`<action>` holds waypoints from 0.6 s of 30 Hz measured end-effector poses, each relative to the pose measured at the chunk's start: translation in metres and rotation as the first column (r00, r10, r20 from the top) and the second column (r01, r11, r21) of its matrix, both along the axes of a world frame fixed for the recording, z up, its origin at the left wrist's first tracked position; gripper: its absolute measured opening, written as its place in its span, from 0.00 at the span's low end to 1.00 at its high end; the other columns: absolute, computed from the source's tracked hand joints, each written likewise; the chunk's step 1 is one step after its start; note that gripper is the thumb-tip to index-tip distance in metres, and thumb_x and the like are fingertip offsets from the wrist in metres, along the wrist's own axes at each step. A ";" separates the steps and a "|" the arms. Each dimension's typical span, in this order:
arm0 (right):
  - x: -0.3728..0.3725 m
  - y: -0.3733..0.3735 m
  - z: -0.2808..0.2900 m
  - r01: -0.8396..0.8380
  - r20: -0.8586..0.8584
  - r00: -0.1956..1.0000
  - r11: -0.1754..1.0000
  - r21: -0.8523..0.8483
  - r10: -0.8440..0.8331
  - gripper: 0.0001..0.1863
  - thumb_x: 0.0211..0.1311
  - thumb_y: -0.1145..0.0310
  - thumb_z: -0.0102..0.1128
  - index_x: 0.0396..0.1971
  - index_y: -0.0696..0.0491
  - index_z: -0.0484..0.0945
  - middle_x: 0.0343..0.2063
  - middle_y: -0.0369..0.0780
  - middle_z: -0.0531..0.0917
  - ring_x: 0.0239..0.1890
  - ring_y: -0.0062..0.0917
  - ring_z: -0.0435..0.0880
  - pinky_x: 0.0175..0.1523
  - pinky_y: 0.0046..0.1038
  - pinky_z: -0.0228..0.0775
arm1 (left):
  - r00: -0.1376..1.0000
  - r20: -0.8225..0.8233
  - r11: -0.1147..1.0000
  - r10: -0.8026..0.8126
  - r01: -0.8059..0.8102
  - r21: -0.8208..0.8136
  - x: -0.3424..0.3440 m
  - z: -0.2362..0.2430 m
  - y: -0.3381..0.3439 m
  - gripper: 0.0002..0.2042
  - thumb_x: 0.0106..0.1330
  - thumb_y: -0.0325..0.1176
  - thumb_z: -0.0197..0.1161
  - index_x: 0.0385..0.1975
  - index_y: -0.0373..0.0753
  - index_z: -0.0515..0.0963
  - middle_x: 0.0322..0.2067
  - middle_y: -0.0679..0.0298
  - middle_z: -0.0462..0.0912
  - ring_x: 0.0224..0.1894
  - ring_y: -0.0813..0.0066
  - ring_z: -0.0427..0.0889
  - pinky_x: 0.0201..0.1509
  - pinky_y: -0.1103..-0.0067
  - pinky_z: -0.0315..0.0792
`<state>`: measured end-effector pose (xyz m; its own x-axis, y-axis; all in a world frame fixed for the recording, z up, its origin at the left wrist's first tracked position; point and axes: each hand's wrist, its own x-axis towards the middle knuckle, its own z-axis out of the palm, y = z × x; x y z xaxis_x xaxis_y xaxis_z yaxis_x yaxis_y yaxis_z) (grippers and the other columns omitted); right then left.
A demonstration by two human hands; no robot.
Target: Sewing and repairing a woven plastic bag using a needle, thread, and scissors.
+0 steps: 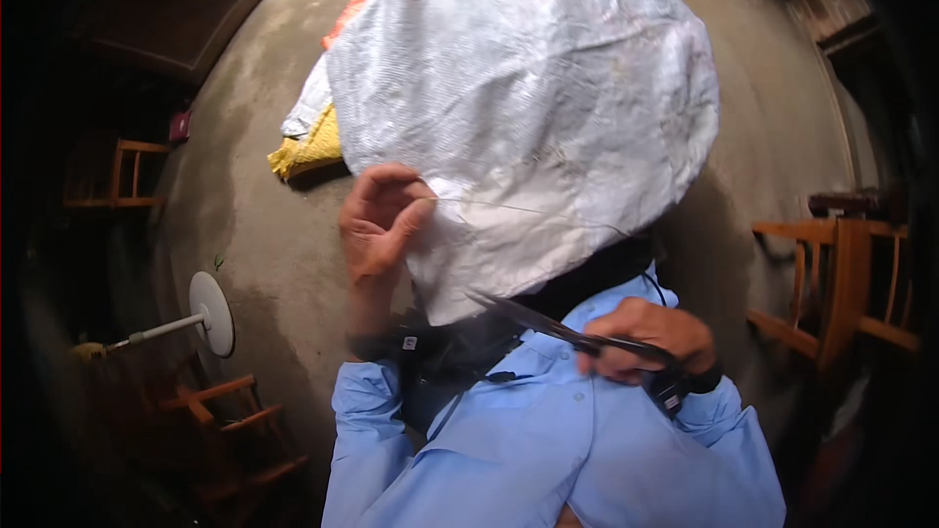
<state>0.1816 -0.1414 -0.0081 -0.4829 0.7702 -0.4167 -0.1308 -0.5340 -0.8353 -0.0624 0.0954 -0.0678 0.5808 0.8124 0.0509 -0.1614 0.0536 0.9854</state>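
Observation:
A large white woven sack [528, 68] fills the upper middle, bulging, with its lower edge against my lap. My left hand [384, 220] is at the sack's left lower side. Between its thumb and forefinger it pinches a thin thread [518, 208], which runs rightward across the sack toward its lower right edge. My right hand [653, 334], in front of my shirt, is closed round the handles of dark scissors [536, 320]. The blades point left and upward, close to the sack's lower edge and apart from the thread. How far they are opened is hard to make out.
Yellow woven sacking [311, 147] and orange sacking lie beneath the sack's left side. A white round-based stand [212, 314] is at the left, near a wooden chair [230, 406]. Wooden chairs [839, 284] stand at the right on the concrete floor [274, 244].

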 end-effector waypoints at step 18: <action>0.049 -0.200 -0.302 0.627 0.980 -0.035 0.759 0.176 -0.198 0.19 0.55 0.60 0.76 0.39 0.61 0.87 0.37 0.55 0.87 0.46 0.56 0.85 0.51 0.48 0.78 | 0.986 -0.092 0.968 -0.137 0.153 0.201 0.003 0.015 0.004 0.17 0.62 0.27 0.72 0.50 0.33 0.77 0.35 0.68 0.81 0.37 0.82 0.79 0.81 0.55 0.51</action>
<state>0.2303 -0.3410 -0.3103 0.8243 0.4211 -0.3785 0.3193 -0.8978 -0.3033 -0.0593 0.0998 -0.0527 0.7003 0.6958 0.1595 -0.0901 -0.1355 0.9867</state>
